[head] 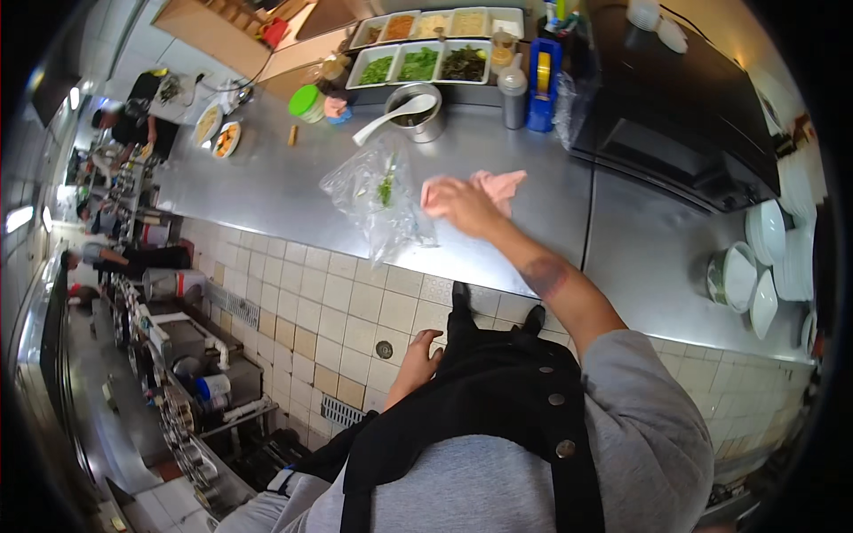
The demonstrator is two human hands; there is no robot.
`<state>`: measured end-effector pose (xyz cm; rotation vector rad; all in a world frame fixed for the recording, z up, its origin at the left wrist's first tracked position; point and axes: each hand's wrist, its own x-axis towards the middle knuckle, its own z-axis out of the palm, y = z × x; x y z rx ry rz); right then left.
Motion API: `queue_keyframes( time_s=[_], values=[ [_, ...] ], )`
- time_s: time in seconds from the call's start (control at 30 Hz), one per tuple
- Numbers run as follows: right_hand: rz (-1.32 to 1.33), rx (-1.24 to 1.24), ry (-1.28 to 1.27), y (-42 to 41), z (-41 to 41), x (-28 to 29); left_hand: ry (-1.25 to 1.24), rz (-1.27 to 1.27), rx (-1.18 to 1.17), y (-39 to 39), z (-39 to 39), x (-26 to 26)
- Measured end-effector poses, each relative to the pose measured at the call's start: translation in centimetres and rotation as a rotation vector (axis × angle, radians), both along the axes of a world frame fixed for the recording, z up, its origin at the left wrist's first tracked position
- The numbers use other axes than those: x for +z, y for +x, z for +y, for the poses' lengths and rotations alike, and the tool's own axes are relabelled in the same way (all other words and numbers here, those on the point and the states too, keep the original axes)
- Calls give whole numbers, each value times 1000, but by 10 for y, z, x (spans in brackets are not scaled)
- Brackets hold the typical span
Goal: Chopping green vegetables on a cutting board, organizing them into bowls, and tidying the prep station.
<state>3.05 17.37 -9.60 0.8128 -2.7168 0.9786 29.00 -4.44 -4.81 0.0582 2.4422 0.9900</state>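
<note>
My right hand (460, 205) grips a pink cloth (501, 188) over the stainless steel counter (293, 180); part of the cloth spreads out behind the fingers. Just left of this hand lies a crumpled clear plastic bag (363, 193), with a green herb sprig (385, 190) on or inside it; I cannot tell which. The bag's near end hangs over the counter's front edge. My left hand (418, 358) hangs beside my black apron, above the tiled floor, with its thumb and fingers apart and nothing seen in it.
Behind the bag stands a metal pot (426, 123) with a white ladle (400, 116) across it. White trays of chopped greens (418, 64), a squeeze bottle (512, 96) and a blue tape dispenser (541, 86) line the back. At right are a black microwave (680, 146) and white bowls (766, 233). People work far left.
</note>
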Motion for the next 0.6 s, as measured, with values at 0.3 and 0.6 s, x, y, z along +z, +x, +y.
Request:
queue_keyframes(
  time_s=[0.3,0.6],
  values=[
    [-639,196,8,216,87,50,-10,-13,-287,-42,1,-15],
    [-507,-487,-399,308,194,215,-69,98,-629,-89,72,14]
  ],
)
